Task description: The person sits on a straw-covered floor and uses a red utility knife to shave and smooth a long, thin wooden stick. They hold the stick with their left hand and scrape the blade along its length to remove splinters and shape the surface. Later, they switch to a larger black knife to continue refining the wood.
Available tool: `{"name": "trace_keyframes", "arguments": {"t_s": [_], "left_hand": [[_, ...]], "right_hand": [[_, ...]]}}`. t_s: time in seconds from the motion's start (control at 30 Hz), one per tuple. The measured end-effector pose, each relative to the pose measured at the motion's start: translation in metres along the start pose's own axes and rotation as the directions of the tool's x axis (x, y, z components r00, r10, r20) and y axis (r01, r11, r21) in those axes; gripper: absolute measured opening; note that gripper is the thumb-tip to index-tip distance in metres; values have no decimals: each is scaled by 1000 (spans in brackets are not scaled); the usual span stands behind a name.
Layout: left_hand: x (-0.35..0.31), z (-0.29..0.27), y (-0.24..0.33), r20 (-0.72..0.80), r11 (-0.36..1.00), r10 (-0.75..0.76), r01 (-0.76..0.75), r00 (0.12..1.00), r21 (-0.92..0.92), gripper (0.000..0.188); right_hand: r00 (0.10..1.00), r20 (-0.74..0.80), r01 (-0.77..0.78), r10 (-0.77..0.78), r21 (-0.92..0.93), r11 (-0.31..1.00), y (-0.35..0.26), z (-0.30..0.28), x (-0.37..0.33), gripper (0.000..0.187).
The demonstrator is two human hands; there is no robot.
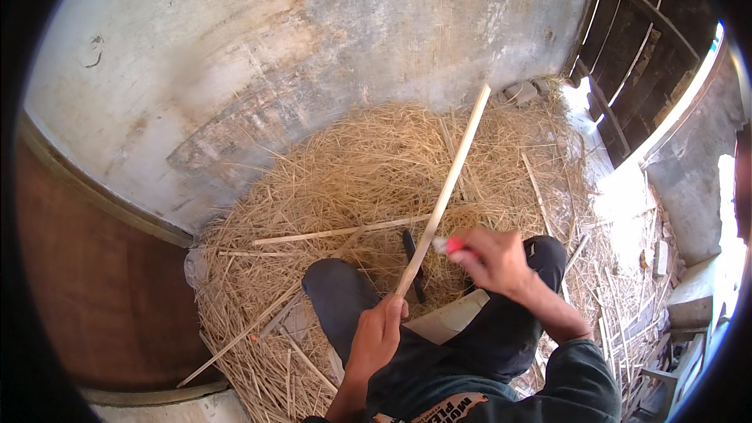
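Note:
A long, pale strip of wood (457, 171) slants up and away from my lap. My left hand (379, 337) is closed around its lower end. In my right hand (492, 261), closed and slightly smeared by motion, is a small red tool (454, 245). Its pale end, blurred, is close against the right side of the strip; whether it touches I cannot tell. Beneath the strip, a dark, narrow object (410, 244) lies between my knees, partly hidden. A flat tan piece (448, 321) rests across my lap, below both hands.
Straw (368, 157) covers the floor around my crossed legs. Another wooden strip (337, 232) lies across it, with several more on both sides. A stained plaster wall (313, 39) rises ahead, a brown panel (102, 266) stands left, and dark boards (642, 55) are at the far right.

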State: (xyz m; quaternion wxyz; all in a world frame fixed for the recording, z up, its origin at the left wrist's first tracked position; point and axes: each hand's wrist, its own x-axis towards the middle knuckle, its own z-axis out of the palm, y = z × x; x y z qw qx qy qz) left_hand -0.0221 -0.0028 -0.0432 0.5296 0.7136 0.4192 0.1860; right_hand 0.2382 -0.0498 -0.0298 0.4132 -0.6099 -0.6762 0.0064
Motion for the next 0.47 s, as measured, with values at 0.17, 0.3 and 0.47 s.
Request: {"name": "trace_keyframes", "arguments": {"t_s": [0.17, 0.3, 0.47], "left_hand": [[6, 3, 9, 32, 999, 34, -34, 999, -7, 42], [11, 7, 10, 17, 995, 77, -78, 997, 61, 39], [11, 14, 12, -51, 972, 54, -41, 997, 230, 37]], "right_hand": [[999, 21, 49, -49, 5, 999, -12, 24, -7, 26], [997, 40, 67, -65, -54, 996, -17, 23, -9, 26], [997, 67, 57, -49, -122, 991, -19, 16, -3, 27]]}}
